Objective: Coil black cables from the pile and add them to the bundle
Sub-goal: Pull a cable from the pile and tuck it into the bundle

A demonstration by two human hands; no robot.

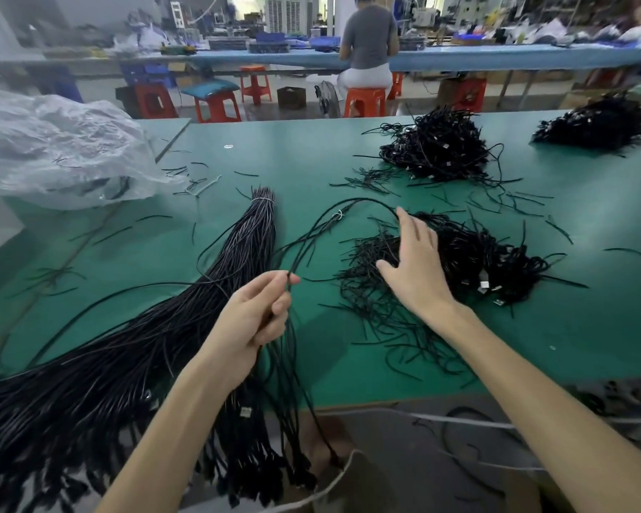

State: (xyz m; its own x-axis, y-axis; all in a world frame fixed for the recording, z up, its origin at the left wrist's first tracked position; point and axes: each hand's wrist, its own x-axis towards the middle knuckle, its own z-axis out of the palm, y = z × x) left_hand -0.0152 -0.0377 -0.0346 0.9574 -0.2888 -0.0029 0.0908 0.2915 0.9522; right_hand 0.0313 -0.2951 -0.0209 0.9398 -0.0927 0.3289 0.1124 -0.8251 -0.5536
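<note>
My left hand (254,312) pinches a few thin black cables (313,231) between thumb and fingers; they loop away over the green table (293,157) and hang down past its front edge. To its left lies the long bundle (186,309) of straight black cables, tied near its far end with a white band. My right hand (413,264) hovers with fingers spread over the near pile (470,264) of tangled black cables, its fingertips close to the cable loop's far end.
Two more cable piles (437,146) (596,124) sit farther back on the right. A crumpled clear plastic bag (56,149) lies at the left. Short black ties are scattered over the table. A seated person (369,50) works at a bench beyond, among orange stools.
</note>
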